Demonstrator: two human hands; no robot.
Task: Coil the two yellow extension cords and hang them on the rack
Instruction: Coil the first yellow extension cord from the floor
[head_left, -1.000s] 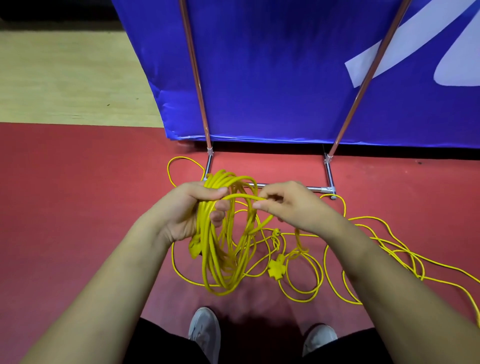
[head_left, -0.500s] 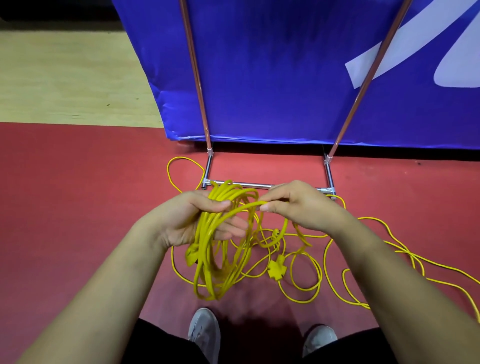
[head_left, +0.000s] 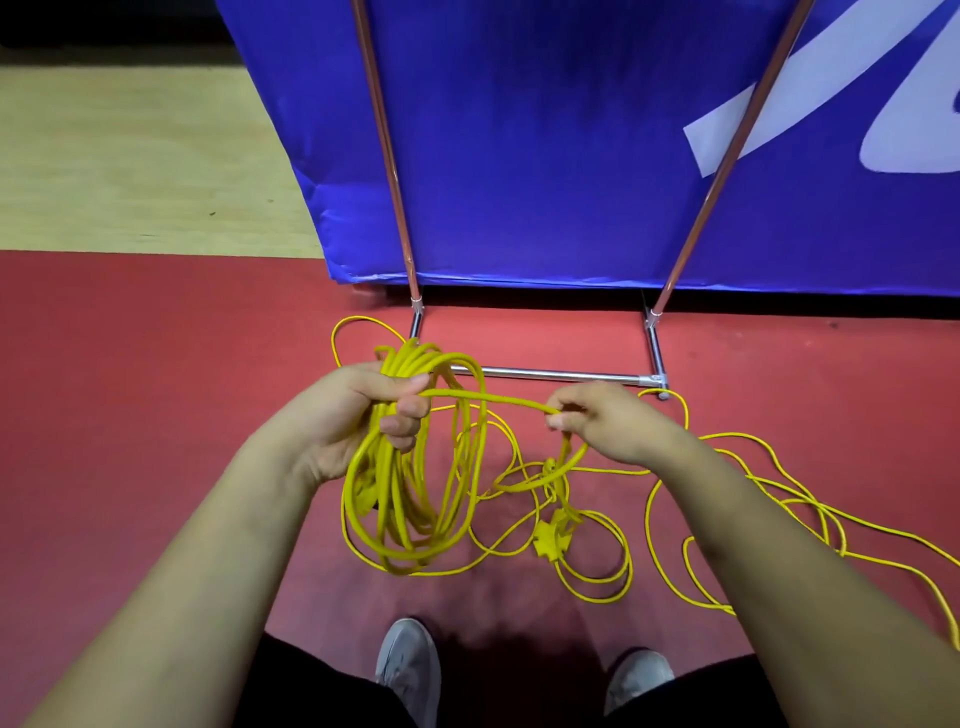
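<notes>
— What have you got on the left hand (head_left: 358, 415)?
— I see it curled tight round the top of the yellow coil (head_left: 410, 499), thumb pressed over the bundle, with the loops hanging below it.
— And the right hand (head_left: 608, 426)?
— Fingertips pinching a single strand (head_left: 488, 397) that runs nearly level across from the coil. I've got the loose cord (head_left: 779, 499) sprawled over the red floor (head_left: 130, 389) to the right, and a yellow plug (head_left: 550, 538) lying lower down between the forearms.
— The rack (head_left: 561, 373)?
— Its chrome base bar sits just beyond both hands, uprights rising in front of the blue banner (head_left: 571, 130)
</notes>
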